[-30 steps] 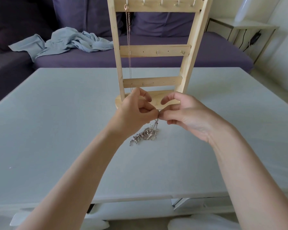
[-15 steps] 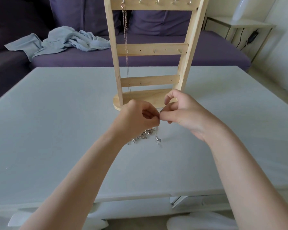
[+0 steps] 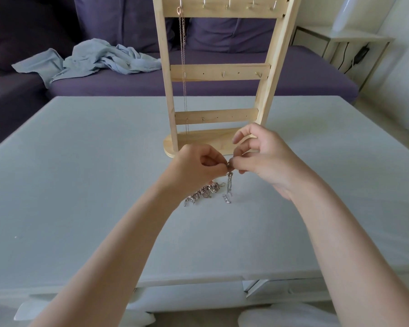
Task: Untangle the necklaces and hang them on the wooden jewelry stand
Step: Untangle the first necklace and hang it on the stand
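A wooden jewelry stand [image 3: 219, 72] rises at the middle of the table, with small hooks on its three bars. One thin rose-gold necklace [image 3: 184, 67] hangs from the top bar's left hook. My left hand [image 3: 194, 168] and my right hand [image 3: 262, 159] meet just in front of the stand's base, both pinching the top end of a silver necklace [image 3: 229, 185]. Its chain hangs down from my fingertips to a small pendant touching the table. A tangled silver pile [image 3: 203, 193] lies on the table under my left hand, partly hidden by it.
The pale grey table [image 3: 80, 185] stretches wide on both sides of my arms. Behind it stands a purple sofa [image 3: 128, 86] with a crumpled light blue cloth [image 3: 92, 60]. A white side table [image 3: 354, 41] with a black cable stands at the back right.
The silver chain between my fingertips has come away from the pile and now hangs beside it. Both hands stayed together in front of the stand's base.
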Demonstrator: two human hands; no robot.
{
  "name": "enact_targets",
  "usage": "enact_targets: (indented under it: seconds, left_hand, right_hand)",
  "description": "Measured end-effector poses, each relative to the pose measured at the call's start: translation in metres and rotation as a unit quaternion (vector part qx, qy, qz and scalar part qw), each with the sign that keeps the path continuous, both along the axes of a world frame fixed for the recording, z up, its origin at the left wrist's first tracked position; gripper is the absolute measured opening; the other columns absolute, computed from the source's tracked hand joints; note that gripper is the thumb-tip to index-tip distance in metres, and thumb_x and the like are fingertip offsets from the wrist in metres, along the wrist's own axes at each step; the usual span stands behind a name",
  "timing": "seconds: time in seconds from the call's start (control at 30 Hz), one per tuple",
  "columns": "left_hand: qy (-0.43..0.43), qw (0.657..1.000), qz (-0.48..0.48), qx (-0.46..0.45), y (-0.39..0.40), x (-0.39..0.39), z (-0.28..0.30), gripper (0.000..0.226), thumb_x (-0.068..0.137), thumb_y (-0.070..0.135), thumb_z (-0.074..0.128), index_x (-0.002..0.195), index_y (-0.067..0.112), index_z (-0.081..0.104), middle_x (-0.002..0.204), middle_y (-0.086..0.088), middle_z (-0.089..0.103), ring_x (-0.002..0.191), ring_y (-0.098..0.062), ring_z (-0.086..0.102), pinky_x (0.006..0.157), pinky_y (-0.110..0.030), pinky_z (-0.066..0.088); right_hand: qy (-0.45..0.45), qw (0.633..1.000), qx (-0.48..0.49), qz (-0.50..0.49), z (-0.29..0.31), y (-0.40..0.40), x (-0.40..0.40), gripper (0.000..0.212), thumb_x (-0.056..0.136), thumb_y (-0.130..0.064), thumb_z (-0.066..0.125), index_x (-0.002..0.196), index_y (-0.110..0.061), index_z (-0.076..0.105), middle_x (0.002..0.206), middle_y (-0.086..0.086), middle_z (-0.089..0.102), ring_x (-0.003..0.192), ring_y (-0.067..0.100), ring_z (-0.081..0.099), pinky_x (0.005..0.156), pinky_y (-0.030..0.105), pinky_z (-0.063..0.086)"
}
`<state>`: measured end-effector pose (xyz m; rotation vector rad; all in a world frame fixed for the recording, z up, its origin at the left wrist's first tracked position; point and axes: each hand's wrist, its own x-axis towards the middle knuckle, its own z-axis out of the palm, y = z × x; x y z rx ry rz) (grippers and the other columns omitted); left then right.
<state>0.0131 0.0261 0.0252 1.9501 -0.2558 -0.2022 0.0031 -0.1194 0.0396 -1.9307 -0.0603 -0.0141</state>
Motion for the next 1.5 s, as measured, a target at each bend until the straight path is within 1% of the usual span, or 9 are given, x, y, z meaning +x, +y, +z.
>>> enact_targets:
  seconds: [0.1,0.23,0.43,0.5,0.6,0.8,0.9,1.17,1.5]
  left_hand:
    - [0.035,0.999,0.021,-0.016,0.0014,0.0014,-0.0003,0.016,0.085,0.007,0.061,0.071,0.015,0.062,0.061,0.008,0.063,0.057,-0.004,0.054,0.061,-0.018,0.052]
    - [0.083,0.992,0.042,-0.079,-0.0015,-0.0001,0.0005,0.018,0.09,0.007,0.054,0.073,0.011,0.06,0.07,0.001,0.061,0.056,-0.002,0.053,0.056,-0.013,0.049]
    - [0.201,0.931,0.033,-0.301,-0.005,0.0005,0.0032,0.021,0.093,0.007,0.053,0.072,0.008,0.058,0.062,-0.002,0.052,0.051,-0.007,0.042,0.047,-0.014,0.04]
    - [0.184,0.95,0.01,-0.25,-0.0031,0.0008,0.002,0.017,0.092,0.008,0.055,0.076,0.012,0.059,0.063,0.001,0.055,0.054,-0.007,0.044,0.052,-0.015,0.043]
    - [0.077,0.995,0.021,-0.058,-0.0029,0.0011,0.0009,0.012,0.088,0.009,0.06,0.08,0.017,0.061,0.06,0.007,0.06,0.058,-0.006,0.048,0.06,-0.016,0.045]
    - [-0.01,0.999,0.02,0.036,-0.0028,-0.0005,-0.0007,0.016,0.083,0.01,0.063,0.071,0.021,0.066,0.067,0.0,0.065,0.058,-0.006,0.051,0.059,-0.02,0.042]
    - [0.0,1.0,0.022,0.019,-0.0033,-0.0012,-0.0003,0.017,0.083,0.012,0.065,0.069,0.022,0.065,0.063,0.004,0.06,0.048,-0.002,0.044,0.054,-0.016,0.039]
    - [0.11,0.982,0.017,-0.156,-0.0037,-0.0028,0.0014,0.02,0.09,0.017,0.058,0.07,0.017,0.062,0.07,0.003,0.049,0.057,-0.006,0.043,0.059,-0.019,0.043]
    - [0.014,0.998,0.016,-0.063,-0.0082,-0.0002,-0.0037,0.014,0.093,0.011,0.051,0.081,0.016,0.053,0.043,0.012,0.05,0.043,-0.005,0.042,0.049,-0.016,0.04]
  right_hand:
    - [0.01,1.0,-0.006,0.012,0.0012,-0.0026,-0.0002,0.036,0.073,0.006,0.07,0.088,-0.022,0.053,0.071,-0.001,0.056,0.056,0.012,0.052,0.065,0.023,0.043]
    - [0.013,0.999,-0.024,0.027,0.002,-0.0017,-0.0005,0.035,0.074,0.004,0.069,0.088,-0.023,0.053,0.078,-0.002,0.055,0.062,0.014,0.052,0.067,0.024,0.042]
    - [0.017,1.0,0.003,0.023,0.0021,-0.0001,0.0015,0.031,0.074,0.009,0.062,0.086,-0.019,0.053,0.076,-0.001,0.058,0.06,0.012,0.051,0.059,0.019,0.041]
    - [0.024,0.999,0.013,0.02,0.0015,-0.0024,0.002,0.03,0.075,0.01,0.06,0.086,-0.018,0.054,0.074,-0.001,0.063,0.063,0.012,0.052,0.058,0.018,0.041]
    - [0.04,0.998,0.038,0.016,0.0008,-0.0056,0.0015,0.028,0.077,0.01,0.061,0.088,-0.015,0.055,0.074,0.003,0.068,0.067,0.013,0.054,0.06,0.019,0.041]
    - [0.054,0.998,0.037,-0.008,-0.0013,-0.0062,0.0005,0.026,0.076,0.008,0.063,0.086,-0.014,0.053,0.073,0.007,0.066,0.066,0.015,0.052,0.061,0.021,0.041]
    - [0.057,0.998,0.028,-0.02,-0.0003,-0.0056,0.0008,0.025,0.077,0.005,0.062,0.087,-0.015,0.052,0.067,0.005,0.061,0.061,0.015,0.048,0.062,0.023,0.04]
    - [0.071,0.995,0.059,0.032,0.001,-0.0007,-0.0007,0.024,0.078,0.009,0.058,0.087,-0.013,0.052,0.06,0.001,0.055,0.057,0.015,0.045,0.06,0.024,0.04]
    - [0.08,0.997,0.009,-0.005,-0.0038,-0.0054,0.0026,0.013,0.079,0.003,0.059,0.087,0.008,0.069,0.068,0.005,0.057,0.06,0.009,0.049,0.061,0.021,0.042]
